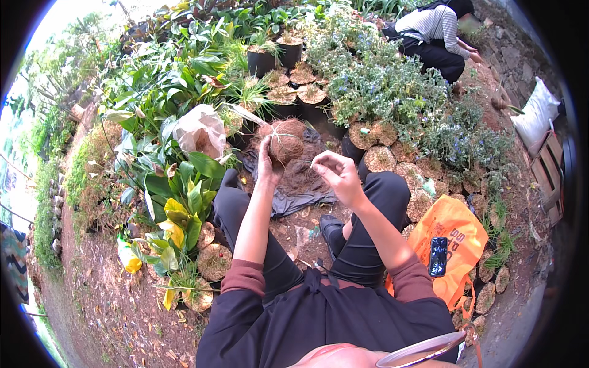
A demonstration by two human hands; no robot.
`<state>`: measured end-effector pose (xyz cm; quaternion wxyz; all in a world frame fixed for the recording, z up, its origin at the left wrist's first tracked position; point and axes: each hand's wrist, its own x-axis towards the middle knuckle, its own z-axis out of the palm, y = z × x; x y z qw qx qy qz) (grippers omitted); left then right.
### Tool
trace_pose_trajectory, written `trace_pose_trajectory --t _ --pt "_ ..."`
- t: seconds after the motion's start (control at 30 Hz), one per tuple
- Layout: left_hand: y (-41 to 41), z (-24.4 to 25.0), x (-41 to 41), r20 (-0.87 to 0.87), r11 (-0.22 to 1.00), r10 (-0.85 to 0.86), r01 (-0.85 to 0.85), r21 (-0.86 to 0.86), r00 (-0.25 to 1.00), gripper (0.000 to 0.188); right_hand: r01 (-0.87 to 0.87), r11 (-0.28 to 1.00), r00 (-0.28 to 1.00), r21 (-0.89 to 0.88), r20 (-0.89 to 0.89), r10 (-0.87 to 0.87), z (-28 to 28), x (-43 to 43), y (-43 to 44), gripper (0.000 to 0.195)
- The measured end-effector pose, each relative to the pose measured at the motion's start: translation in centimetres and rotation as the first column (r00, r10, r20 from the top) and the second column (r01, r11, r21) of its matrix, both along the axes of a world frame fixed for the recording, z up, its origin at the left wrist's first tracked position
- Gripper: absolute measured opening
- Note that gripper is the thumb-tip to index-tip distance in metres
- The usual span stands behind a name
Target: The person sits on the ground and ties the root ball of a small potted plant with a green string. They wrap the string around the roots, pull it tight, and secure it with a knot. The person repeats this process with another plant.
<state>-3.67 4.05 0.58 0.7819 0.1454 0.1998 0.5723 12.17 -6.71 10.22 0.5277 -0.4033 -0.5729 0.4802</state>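
My left hand (268, 168) cups a round ball of brown coconut fibre (290, 135) from its left and lower side. Pale string crosses over the top of the ball. A thin strand of string (303, 160) runs from it toward my right hand (339, 177), whose thumb and forefinger are pinched together on the strand. Loose brown fibre (303, 179) lies below the ball on a dark plastic sheet (301, 205), between my bent knees. A long pale strip, perhaps a leaf (246, 112), reaches the ball's upper left; whether it is attached cannot be told.
A translucent plastic bag (200, 126) with brown fibre sits among broad-leaved plants at left. Black potted plants (261, 62) stand ahead. At right, a phone (438, 257) rests on an orange bag (416, 230). A person (432, 34) crouches farther off, near a white sack (536, 115) and wooden crate (547, 170).
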Motion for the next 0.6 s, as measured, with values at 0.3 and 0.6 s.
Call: trace_pose_trajectory --t 0.3,0.6 --pt "0.5 -2.1 -1.0 -0.145 0.982 -0.010 0.038 0.186 0.989 0.033 0.023 0.999 0.999 -0.026 -0.049 -0.024 0.3 1.1 0.7 0.003" --pt "-0.8 -0.3 -0.5 -0.286 0.969 -0.022 0.091 0.231 0.958 0.044 0.085 0.993 0.968 0.083 0.231 -0.102 1.3 1.7 1.7 0.003"
